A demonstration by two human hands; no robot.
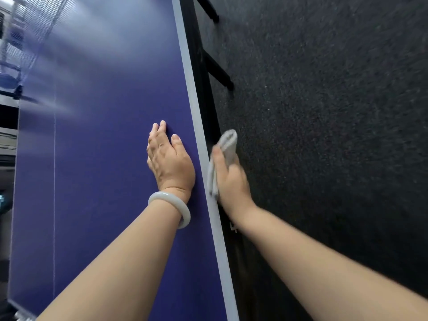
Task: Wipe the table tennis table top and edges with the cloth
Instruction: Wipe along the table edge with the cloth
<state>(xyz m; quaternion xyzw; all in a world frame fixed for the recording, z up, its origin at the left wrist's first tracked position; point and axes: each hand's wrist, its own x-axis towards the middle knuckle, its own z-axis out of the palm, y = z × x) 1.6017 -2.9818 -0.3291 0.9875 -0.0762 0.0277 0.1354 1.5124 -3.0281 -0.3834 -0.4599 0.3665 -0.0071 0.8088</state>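
Observation:
The blue table tennis table top [104, 170] fills the left half of the head view, with a pale border stripe [196, 112] along its right side. My left hand [170, 161] lies flat on the blue surface close to that stripe, fingers together, a white bangle on the wrist. My right hand [228, 179] is just off the table's right side, closed around a folded grey cloth [225, 147] that is pressed against the table's side edge below the stripe.
Dark speckled floor [324, 135] spreads to the right of the table. Black frame legs [220, 72] stick out from under the table onto the floor. The net [30, 31] stands at the far upper left. A thin white centre line [54, 181] runs down the top.

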